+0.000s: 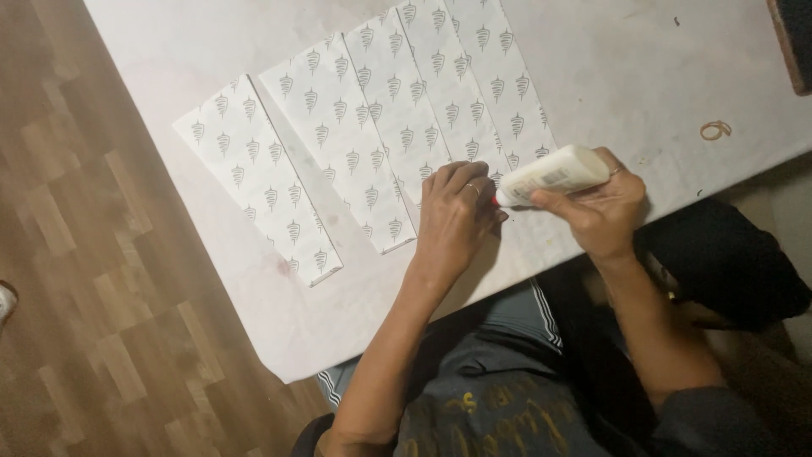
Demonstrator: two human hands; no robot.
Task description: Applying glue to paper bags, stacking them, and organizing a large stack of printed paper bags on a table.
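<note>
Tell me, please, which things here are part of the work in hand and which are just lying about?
In use:
- glue bottle, held in the right hand
- printed paper sheets, overlapping, with the left hand pressing on their near edge

Lying about:
- rubber band on the table
- dark board at the table's far corner
- separate printed sheet, untouched

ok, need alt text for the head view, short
Seen from above, a seated person's right hand tips a white glue bottle nozzle-down at the near end of a patterned paper strip, which the left hand presses flat. More patterned strips lie side by side on the white table, with a rubber band to the right and wood floor on the left.
</note>
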